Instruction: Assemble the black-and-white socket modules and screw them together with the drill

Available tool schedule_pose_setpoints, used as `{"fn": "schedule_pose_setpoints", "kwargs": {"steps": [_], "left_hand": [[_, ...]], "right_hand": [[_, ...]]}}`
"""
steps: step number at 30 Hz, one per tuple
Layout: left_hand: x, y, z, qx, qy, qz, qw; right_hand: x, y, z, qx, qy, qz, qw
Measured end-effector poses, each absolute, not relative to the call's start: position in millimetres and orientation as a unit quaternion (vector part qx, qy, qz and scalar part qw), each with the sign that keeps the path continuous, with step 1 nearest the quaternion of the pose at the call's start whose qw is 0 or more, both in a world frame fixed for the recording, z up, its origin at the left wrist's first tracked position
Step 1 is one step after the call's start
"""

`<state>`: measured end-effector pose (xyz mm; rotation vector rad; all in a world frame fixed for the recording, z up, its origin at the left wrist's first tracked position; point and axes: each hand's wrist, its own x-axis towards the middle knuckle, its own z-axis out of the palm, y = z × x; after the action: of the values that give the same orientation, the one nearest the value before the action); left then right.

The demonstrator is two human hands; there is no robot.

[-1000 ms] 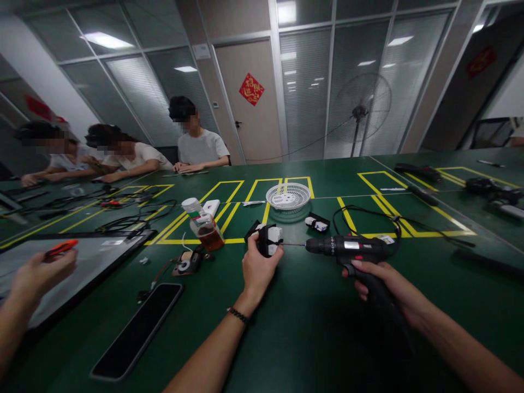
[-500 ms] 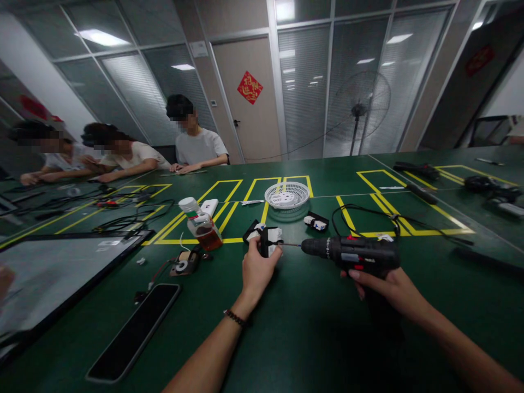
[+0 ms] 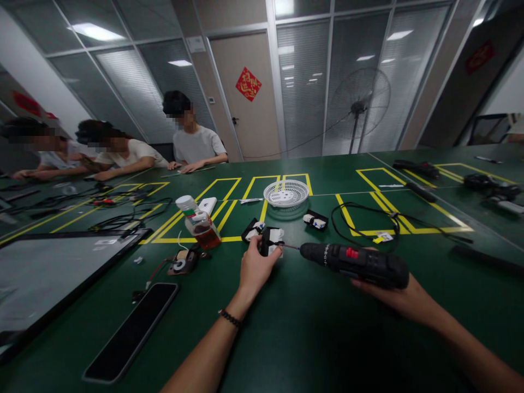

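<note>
Green tbl [image 3: 295,333] w/ yellow tape [image 3: 194,240] outlines; dark-screened phone [image 3: 133,333] nearest. R hand [image 3: 403,295] clamped round drill [image 3: 356,265], most fingers hidden under its body. L hand [image 3: 256,267] a bit further in, thumb + fingers pinched on blk/wht block [image 3: 275,238], drill bit [image 3: 291,247] reaching its R side. Similar block [image 3: 254,229] just behind; bottle [image 3: 200,226] w/ amber liquid off L. Wht basket [image 3: 285,195] beyond. Far side: 3 ppl [image 3: 198,144] seated L, then door [image 3: 256,123] w/ red diamond sign [image 3: 248,84], fan [image 3: 358,106] by glass partition [image 3: 301,93]
</note>
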<state>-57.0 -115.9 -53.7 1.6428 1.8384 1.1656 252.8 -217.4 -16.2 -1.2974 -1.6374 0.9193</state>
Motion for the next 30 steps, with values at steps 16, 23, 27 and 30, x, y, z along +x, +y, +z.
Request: {"fn": "schedule_pose_setpoints", "kwargs": {"steps": [16,23,27,30], "left_hand": [[-53.9,-119.5,-55.2,0.607,0.650,0.429,0.160],[-51.6,-120.2,-55.7,0.594,0.664,0.429,0.146],[-52.2,-120.0,-56.5,0.597,0.661,0.430,0.147],[-52.6,-120.4,-56.0,0.603,0.658,0.426,0.147]], "right_hand": [[242.6,-218.0,-4.2,-0.524,-0.510,0.558,0.392],[239.3,-216.9,-6.7,-0.503,-0.470,0.611,0.390],[239.9,-216.6,-8.8,-0.507,-0.467,0.608,0.394],[239.8,-216.2,-9.1,-0.506,-0.461,0.611,0.397]]}}
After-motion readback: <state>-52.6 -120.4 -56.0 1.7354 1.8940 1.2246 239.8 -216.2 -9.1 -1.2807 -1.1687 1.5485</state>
